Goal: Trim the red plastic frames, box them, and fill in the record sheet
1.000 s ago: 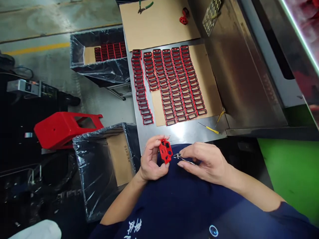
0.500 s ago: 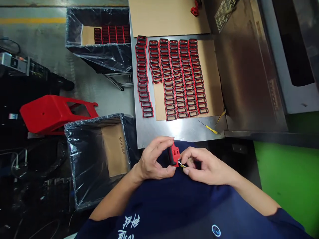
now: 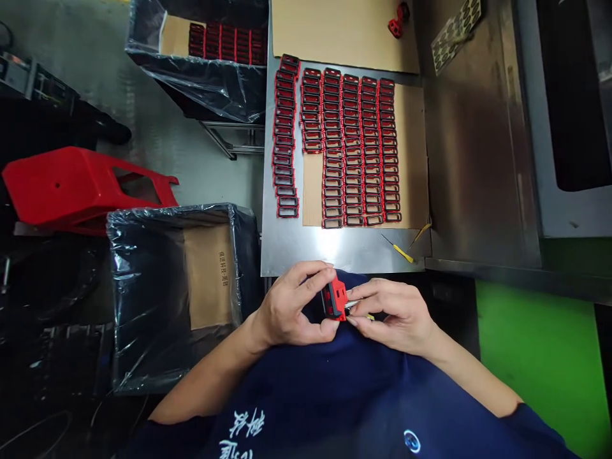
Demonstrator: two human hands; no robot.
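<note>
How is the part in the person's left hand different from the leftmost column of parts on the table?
The held part is in the left hand, off the table; the leftmost column lies on it. The held part is one piece; the leftmost column has many. The held part is tilted, showing its red side; the leftmost column lies black frames up. Both are red and black.

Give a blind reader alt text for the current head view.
A left hand holds a red-and-black part while the right hand holds a metal tool at its edge. Beyond, similar parts lie in rows on a metal table, most on cardboard.
</note>
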